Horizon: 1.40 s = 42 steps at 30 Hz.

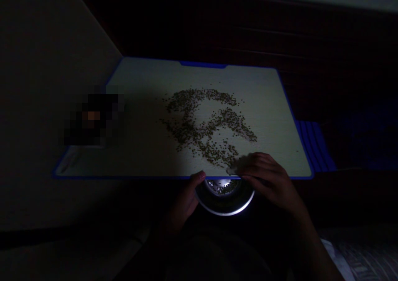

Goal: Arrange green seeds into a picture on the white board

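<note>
Small dark grains [214,127] lie scattered in loose patches over a pale table board [137,148] with a blue rim. Just below the near edge of the board is a round metal bowl [239,208] with some grains in it. My left hand [189,198] grips the bowl's left side, its thumb up at the board's edge. My right hand [269,175] rests over the near edge, right of the bowl's mouth and beside the closest grains. Its fingers reach out leftward over the board, with the tips in shadow; no held object shows.
A blurred-out dark patch [91,119] covers something at the board's left edge. Beyond the right edge is a blue ribbed piece [315,144]. A pale wall [46,86] stands at the left, and patterned cloth [370,252] lies at lower right. The light is dim.
</note>
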### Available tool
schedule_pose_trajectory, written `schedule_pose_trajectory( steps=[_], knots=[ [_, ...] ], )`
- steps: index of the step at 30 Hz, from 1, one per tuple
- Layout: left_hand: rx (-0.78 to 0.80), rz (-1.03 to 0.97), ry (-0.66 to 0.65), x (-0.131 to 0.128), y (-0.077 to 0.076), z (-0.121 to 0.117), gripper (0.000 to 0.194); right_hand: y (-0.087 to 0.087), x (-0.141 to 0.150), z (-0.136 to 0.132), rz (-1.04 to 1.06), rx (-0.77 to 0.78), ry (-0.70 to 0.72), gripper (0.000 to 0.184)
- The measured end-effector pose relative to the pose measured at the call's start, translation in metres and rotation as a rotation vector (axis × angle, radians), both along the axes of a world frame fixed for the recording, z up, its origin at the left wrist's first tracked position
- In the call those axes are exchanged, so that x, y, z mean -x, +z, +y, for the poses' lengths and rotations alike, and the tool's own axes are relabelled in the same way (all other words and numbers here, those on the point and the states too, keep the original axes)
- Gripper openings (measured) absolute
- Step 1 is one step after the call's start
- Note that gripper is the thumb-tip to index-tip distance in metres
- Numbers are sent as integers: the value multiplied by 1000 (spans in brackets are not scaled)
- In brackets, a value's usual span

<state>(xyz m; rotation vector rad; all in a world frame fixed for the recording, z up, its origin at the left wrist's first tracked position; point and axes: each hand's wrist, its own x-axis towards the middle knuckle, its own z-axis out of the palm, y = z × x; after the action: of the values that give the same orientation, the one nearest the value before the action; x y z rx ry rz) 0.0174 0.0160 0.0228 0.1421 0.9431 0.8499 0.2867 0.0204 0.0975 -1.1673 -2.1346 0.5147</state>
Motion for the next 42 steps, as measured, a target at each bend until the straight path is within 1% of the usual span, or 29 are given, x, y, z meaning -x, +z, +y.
schedule_pose_trajectory(
  steps=[5,8,11,13,17,21,26,29,32,36,42],
  knots=[
    [-41,18,6,4,3,-2,46,1,0,0,13,-7,9,14],
    [-15,23,-4,3,-3,-1,46,0,0,0,18,-5,1,13],
    [31,13,-14,1,-11,0,48,0,-1,0,27,-3,16,16],
    [32,9,-14,-1,-13,1,49,1,-1,0,36,-3,26,19],
    [-2,-10,-3,-2,-8,2,47,3,0,0,33,14,13,17],
    [-29,-41,-44,-1,-5,2,43,5,2,0,49,7,-4,14],
    [-3,29,6,-2,-8,3,51,1,2,-1,69,7,-53,15],
    [-32,13,7,-3,-4,5,55,-2,3,-2,92,8,-99,20],
    [-44,4,5,-3,1,5,53,-3,3,-3,101,21,-131,21],
    [-18,20,-4,-2,0,2,52,-4,3,-2,89,29,-122,25],
    [-22,8,-9,3,-2,-2,49,-5,2,-2,65,28,-115,27]
  ],
)
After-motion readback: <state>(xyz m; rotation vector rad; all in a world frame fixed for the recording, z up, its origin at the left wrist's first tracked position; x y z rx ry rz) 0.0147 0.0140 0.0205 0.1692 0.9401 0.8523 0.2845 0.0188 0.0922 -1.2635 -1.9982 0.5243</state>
